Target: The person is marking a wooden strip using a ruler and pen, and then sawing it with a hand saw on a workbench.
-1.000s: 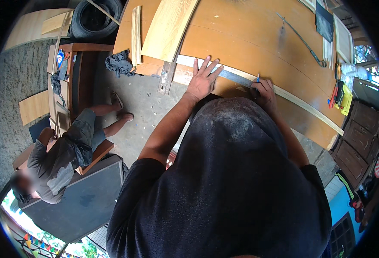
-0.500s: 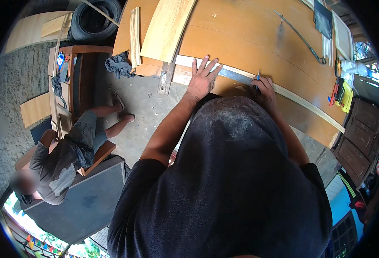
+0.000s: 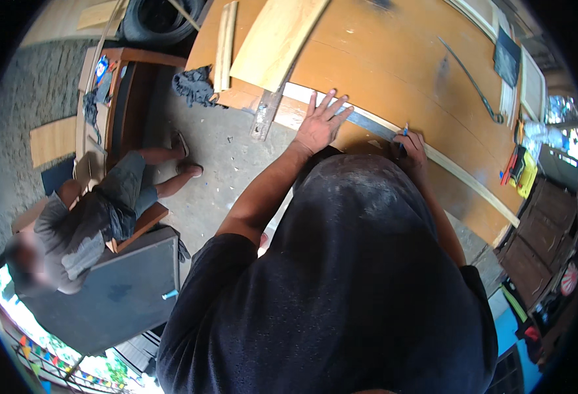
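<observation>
My left hand lies flat with its fingers spread over a pale wooden strip and the long blade of a steel square. The square's rusty short arm sticks out past the near edge of the brown wooden panel. Farther right, my right hand is closed around a slim blue pencil, its upper end pointing up near the blade's right end. The pencil's tip is hidden by the fingers and my dark covered head.
Light boards and a narrow strip lie at the panel's left, beside a dark rag. A curved metal bar rests far right; yellow-handled tools sit at the right edge. A seated person is at left.
The whole view has shifted and turned slightly as my head moved. Both hands keep about the same places on the strip and square, with the pencil still in the right hand.
</observation>
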A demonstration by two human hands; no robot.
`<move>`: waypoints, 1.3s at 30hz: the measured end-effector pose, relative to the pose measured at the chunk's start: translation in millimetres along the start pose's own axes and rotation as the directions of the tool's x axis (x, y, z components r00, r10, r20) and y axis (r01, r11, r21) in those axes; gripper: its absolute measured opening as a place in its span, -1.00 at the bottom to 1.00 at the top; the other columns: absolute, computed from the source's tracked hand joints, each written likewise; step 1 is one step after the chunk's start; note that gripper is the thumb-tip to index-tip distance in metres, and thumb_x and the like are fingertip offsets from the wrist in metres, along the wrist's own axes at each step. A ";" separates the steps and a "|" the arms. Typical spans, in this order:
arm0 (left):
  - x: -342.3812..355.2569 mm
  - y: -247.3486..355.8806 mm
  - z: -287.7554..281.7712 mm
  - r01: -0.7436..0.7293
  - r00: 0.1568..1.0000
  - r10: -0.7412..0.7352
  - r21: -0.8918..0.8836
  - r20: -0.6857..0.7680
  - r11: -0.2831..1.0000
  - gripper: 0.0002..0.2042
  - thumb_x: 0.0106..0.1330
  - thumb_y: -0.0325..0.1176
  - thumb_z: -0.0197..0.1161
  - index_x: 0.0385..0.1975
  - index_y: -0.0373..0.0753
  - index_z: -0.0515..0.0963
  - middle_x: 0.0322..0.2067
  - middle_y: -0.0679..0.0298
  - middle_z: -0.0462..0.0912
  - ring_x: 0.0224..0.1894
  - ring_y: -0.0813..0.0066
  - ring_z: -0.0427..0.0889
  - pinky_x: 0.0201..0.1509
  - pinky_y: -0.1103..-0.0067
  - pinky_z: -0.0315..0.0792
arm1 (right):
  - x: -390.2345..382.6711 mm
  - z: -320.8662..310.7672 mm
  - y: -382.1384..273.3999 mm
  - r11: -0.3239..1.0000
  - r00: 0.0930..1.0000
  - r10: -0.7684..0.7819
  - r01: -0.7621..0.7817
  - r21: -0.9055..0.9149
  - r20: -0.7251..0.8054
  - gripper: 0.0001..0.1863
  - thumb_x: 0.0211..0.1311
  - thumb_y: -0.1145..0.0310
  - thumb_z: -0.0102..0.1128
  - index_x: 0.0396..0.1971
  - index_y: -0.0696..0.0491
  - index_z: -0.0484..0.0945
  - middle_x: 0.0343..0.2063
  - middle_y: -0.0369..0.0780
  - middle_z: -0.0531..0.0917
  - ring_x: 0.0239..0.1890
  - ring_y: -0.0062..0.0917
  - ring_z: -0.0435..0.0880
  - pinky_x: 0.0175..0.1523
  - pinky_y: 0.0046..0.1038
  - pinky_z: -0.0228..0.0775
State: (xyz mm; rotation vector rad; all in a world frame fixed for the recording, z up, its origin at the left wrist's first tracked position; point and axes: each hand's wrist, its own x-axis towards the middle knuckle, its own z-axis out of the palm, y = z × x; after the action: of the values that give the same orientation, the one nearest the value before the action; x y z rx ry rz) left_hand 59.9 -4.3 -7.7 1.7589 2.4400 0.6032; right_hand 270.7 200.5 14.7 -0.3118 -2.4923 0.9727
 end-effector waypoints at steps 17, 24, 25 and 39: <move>8.1 -17.2 12.2 -0.077 0.987 0.093 0.125 -0.130 0.989 -0.56 0.29 -0.33 0.07 0.20 0.06 0.51 0.18 0.42 0.49 0.38 0.29 0.29 0.58 0.01 -0.18 | 3.2 -10.7 17.4 0.982 0.985 0.010 0.023 -0.188 0.173 -0.69 -0.02 0.53 0.42 -0.23 0.05 0.56 -0.13 -0.10 0.62 -0.07 -0.12 0.58 0.00 -0.17 0.43; 18.9 -20.7 16.1 -0.062 0.989 0.071 0.066 -0.131 0.996 -0.46 0.17 -0.40 0.18 0.24 0.04 0.49 0.20 0.42 0.48 0.40 0.29 0.27 0.60 0.04 -0.17 | 15.5 -12.6 12.7 0.972 0.981 -0.001 0.046 -0.230 0.194 -0.73 0.04 0.50 0.37 -0.23 0.07 0.56 -0.15 -0.08 0.62 -0.07 -0.08 0.58 0.01 -0.15 0.44; 18.2 -20.6 16.4 -0.056 0.990 0.064 0.066 -0.124 0.996 -0.45 0.17 -0.39 0.19 0.24 0.04 0.49 0.21 0.42 0.48 0.41 0.29 0.26 0.60 0.05 -0.17 | 15.7 -13.1 13.8 0.973 0.980 -0.006 0.052 -0.224 0.199 -0.75 0.05 0.50 0.37 -0.24 0.08 0.57 -0.17 -0.08 0.62 -0.07 -0.08 0.58 0.00 -0.15 0.44; 8.9 -5.4 21.1 0.039 0.995 -0.029 0.100 -0.096 0.994 -0.43 0.19 -0.38 0.19 0.29 0.08 0.46 0.37 0.54 0.36 0.56 0.26 -0.01 0.61 0.04 -0.34 | 1.0 -10.2 28.7 0.977 0.989 0.040 -0.010 -0.213 0.141 -0.73 0.06 0.48 0.41 -0.20 0.03 0.59 -0.14 -0.09 0.66 -0.02 -0.11 0.61 0.03 -0.18 0.48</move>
State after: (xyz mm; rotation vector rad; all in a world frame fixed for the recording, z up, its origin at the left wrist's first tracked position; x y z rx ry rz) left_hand 58.0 8.1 -27.5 1.7595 2.6024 0.5818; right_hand 276.1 227.7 2.0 -0.3515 -2.7373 0.7634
